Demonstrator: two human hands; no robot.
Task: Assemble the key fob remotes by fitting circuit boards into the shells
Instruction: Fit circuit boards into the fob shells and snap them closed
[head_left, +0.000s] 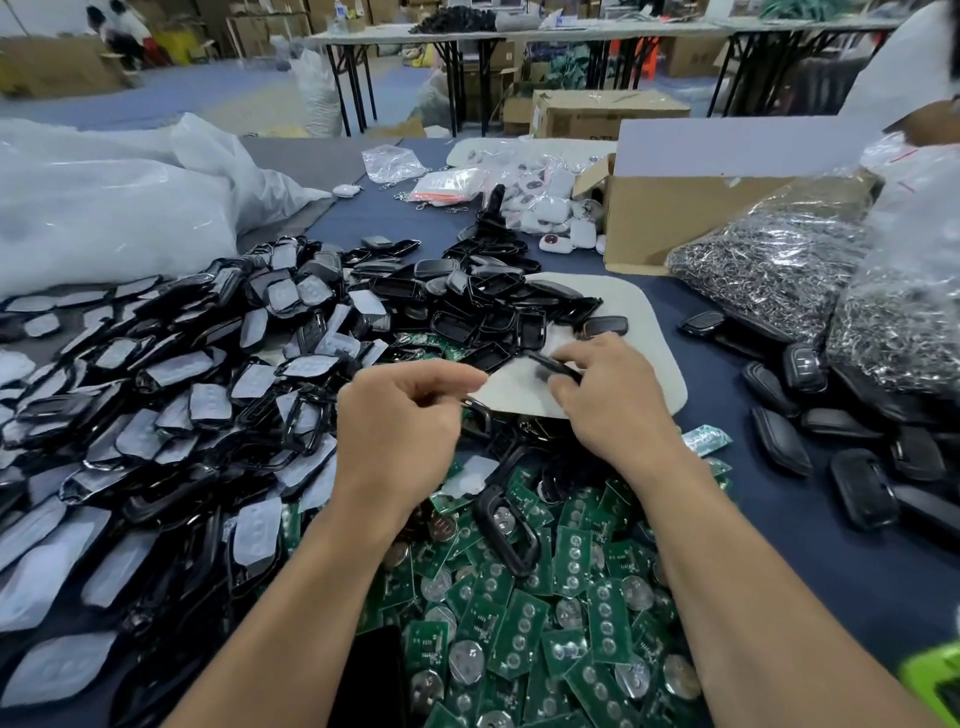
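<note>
Parts for key fob remotes covered a blue table (779, 545) in the head view. The right hand (613, 402) pinched a black shell piece (555, 366) between thumb and fingers. The blurred piece was held over the near edge of a white mat (641, 332), its long axis running from upper left to lower right. The left hand (400, 415) hovered just beside it with fingers curled; whether it held anything could not be told. Green circuit boards (545, 597) lay piled beneath both wrists. Empty shells (493, 301) were heaped across the mat's far side, frames with white button pads (182, 389) to the left and bagged key rings (769, 270) to the right.
</note>
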